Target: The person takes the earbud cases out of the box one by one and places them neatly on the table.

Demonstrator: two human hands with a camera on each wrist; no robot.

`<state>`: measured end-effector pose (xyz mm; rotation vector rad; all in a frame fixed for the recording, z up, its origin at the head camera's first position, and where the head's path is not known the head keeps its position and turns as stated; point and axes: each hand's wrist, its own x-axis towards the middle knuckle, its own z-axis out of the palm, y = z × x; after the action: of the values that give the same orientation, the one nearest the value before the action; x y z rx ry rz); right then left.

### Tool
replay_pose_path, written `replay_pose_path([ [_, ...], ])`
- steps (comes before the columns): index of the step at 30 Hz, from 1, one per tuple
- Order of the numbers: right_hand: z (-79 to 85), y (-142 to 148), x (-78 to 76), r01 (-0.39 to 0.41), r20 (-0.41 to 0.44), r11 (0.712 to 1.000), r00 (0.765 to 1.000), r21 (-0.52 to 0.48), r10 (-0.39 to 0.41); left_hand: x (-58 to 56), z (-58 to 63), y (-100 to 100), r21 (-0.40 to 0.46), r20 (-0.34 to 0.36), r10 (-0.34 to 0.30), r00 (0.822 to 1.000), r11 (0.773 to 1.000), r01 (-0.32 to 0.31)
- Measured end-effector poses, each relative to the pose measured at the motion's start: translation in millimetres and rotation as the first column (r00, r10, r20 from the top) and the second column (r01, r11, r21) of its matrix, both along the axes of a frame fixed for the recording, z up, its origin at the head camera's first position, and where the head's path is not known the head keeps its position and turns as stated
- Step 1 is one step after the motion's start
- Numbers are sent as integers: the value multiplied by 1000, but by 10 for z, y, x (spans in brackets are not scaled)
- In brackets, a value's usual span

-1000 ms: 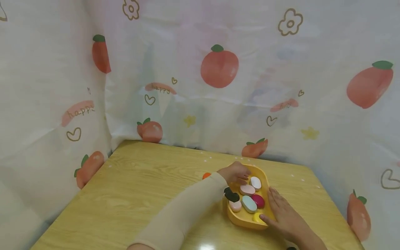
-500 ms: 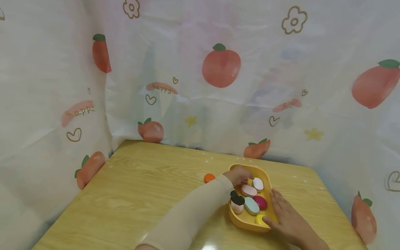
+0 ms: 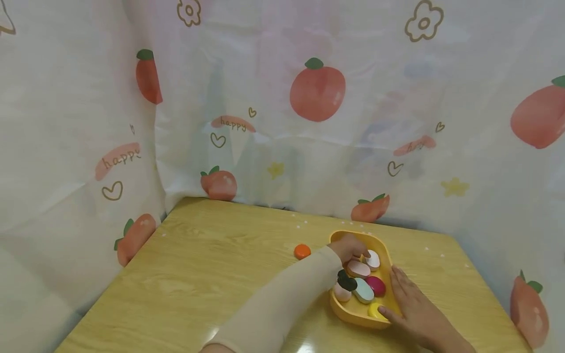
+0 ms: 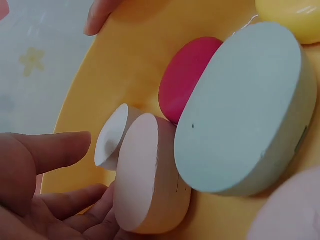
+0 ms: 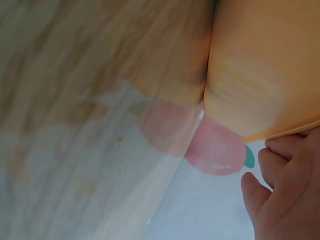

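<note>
Left hand [image 3: 350, 247] moved nearer white block [image 3: 373, 260], thumb and fingers parted, straight-fingered right hand [image 3: 417, 309] against tray [image 3: 353, 317]

Looks like smooth plastic in the yellow tray [image 4: 132, 55], satin rather than shiny. Reads as matt on the pale green piece [image 4: 240, 107], with small dark nicks in an otherwise smooth face. Appears equally matt on the upright pale pink piece [image 4: 147, 175] and the white piece [image 4: 112, 136]. Turns smooth and softly lustrous on the crimson piece [image 4: 184, 75], glossy on the yellow piece [image 4: 295, 16]. Shows polished wood grain on the table [image 3: 220, 250], shiny enough to mirror the creased, printed backdrop [image 3: 265, 88]. Looks like smooth, matt cloth on the cream sleeve [image 3: 280, 296].
</note>
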<state>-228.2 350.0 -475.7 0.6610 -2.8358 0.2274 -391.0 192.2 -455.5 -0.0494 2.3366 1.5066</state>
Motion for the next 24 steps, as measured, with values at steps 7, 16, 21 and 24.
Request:
replay_pose_path([
  [7, 8, 25, 22, -12, -33, 1000, 999, -10, 11, 113, 81, 50, -82, -49, -93, 994, 993, 89],
  [16, 15, 8, 15, 4, -13, 1000, 1000, -11, -4, 174, 29, 127, -79, -35, -88, 996, 993, 85],
  [21, 29, 1, 28, 34, 58, 999, 998, -34, -32, 163, 47, 185, -141, -36, -101, 994, 985, 95],
  [24, 37, 8, 28, 48, 83, 998, 996, -37, -45, 145, 57, 203, -162, -51, -102, 993, 982, 93],
])
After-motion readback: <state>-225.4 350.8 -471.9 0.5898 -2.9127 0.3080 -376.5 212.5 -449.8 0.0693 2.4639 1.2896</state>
